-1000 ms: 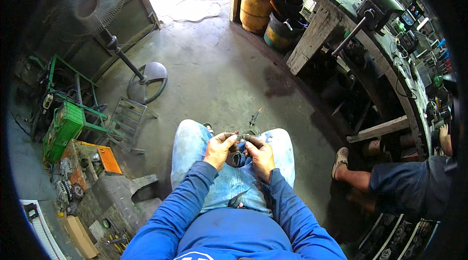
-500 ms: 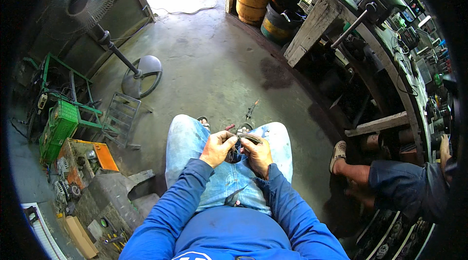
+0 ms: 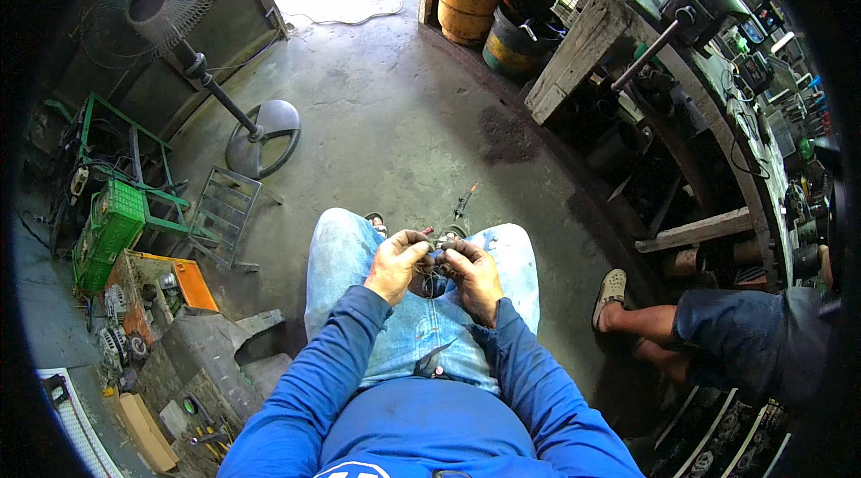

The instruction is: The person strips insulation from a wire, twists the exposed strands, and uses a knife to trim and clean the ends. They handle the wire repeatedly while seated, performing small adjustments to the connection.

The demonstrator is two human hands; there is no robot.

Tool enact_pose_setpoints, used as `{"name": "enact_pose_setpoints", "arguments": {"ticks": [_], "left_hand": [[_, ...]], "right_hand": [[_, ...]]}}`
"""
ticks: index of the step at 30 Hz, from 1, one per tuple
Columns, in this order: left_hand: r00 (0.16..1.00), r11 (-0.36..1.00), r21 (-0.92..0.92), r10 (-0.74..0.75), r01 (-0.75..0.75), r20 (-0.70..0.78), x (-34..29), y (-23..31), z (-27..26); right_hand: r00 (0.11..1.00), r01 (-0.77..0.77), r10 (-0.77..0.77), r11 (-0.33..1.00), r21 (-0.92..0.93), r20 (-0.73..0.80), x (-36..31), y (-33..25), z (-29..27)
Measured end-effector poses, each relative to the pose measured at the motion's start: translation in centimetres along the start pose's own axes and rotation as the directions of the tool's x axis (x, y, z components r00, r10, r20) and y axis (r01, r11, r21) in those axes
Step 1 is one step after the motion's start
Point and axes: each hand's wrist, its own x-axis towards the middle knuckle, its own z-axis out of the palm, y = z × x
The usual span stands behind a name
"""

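Note:
Above my lap, my left hand point(image 3: 400, 265) and my right hand point(image 3: 471, 276) are close together, fingers pinched. Thin dark wires point(image 3: 432, 284) run between the fingertips and hang in small loops below them. What the wires join to is hidden by my fingers. Just past the hands, a small red piece point(image 3: 428, 231) shows partly, beside my knees. On the floor ahead of my feet lies a slim dark tool point(image 3: 464, 201) with an orange end; its kind is unclear.
A pedestal fan point(image 3: 193, 65) and a metal rack point(image 3: 224, 218) stand at left, near a green crate point(image 3: 112, 227) and an open orange box point(image 3: 170, 290). A cluttered workbench point(image 3: 717, 92) curves along the right. Another person's leg point(image 3: 641, 324) is at lower right.
My fingers have shifted slightly around the wires, and the loops beneath show more. The other person's foot has moved a little to the left.

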Motion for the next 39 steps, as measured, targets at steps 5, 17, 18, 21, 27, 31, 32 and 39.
{"name": "enact_pose_setpoints", "arguments": {"ticks": [5, 17, 18, 21, 27, 31, 32, 39], "left_hand": [[0.999, 0.987, -0.154, -0.051, 0.049, -0.007, 0.3, 0.5, -0.8], [0.995, 0.903, 0.419, 0.098, -0.095, 0.013, -0.5, 1.1, 0.6], [0.995, 0.892, 0.440, 0.101, -0.100, 0.020, -0.5, 1.2, 0.7], [0.993, 0.863, 0.493, 0.108, -0.113, 0.039, -0.6, 1.3, 0.9], [0.998, 0.809, 0.586, 0.013, -0.042, 0.054, -0.6, 1.4, 0.6], [0.998, 0.930, 0.366, -0.060, 0.047, 0.024, -0.4, 1.4, -0.1], [0.996, 0.955, 0.287, -0.082, 0.070, 0.031, -0.4, 1.4, -0.3], [0.998, 0.978, 0.204, -0.050, 0.045, 0.022, -0.2, 1.0, -0.2]], "right_hand": [[1.000, 0.027, -0.026, 0.890, -0.455, 0.010, -0.3, 0.2, 0.3], [0.986, 0.061, -0.132, 0.854, -0.516, -0.103, -0.6, 0.3, 0.2], [0.987, 0.076, -0.137, 0.852, -0.518, -0.081, -0.6, 0.3, 0.2], [0.991, 0.080, -0.126, 0.833, -0.547, -0.046, -0.6, 0.4, 0.1], [0.994, 0.091, -0.111, 0.901, -0.424, -0.023, -0.5, 0.2, 0.2], [0.998, 0.065, -0.069, 0.868, -0.493, 0.009, -0.6, -0.3, 0.5], [0.998, 0.063, -0.064, 0.861, -0.505, 0.015, -0.6, -0.3, 0.6], [0.983, 0.147, -0.180, 0.876, -0.459, -0.029, 0.1, 0.8, 0.2]]}}
